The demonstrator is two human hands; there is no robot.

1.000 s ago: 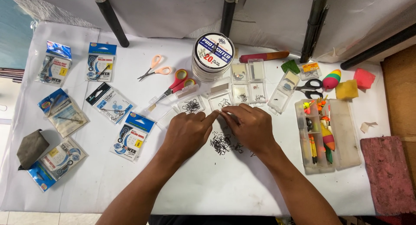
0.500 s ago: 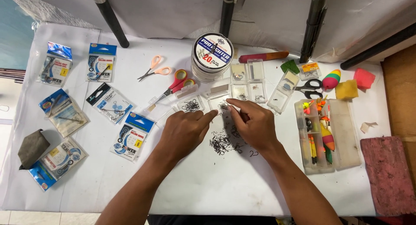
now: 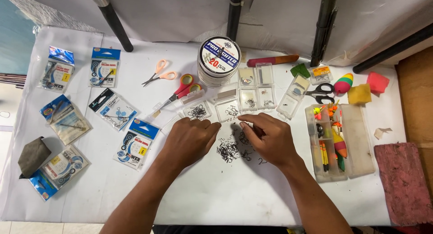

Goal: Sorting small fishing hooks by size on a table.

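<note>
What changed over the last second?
The right hand went up to the small clear box half a second ago and is now back over the hook pile. The left hand barely moved. Spool, scissors, packets and tackle tray unchanged.

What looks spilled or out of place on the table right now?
A loose heap of small dark fish hooks lies bare on the white table cover between the left hand and right hand, with strays scattered around it, one near. The small clear boxes just beyond stand open.
</note>
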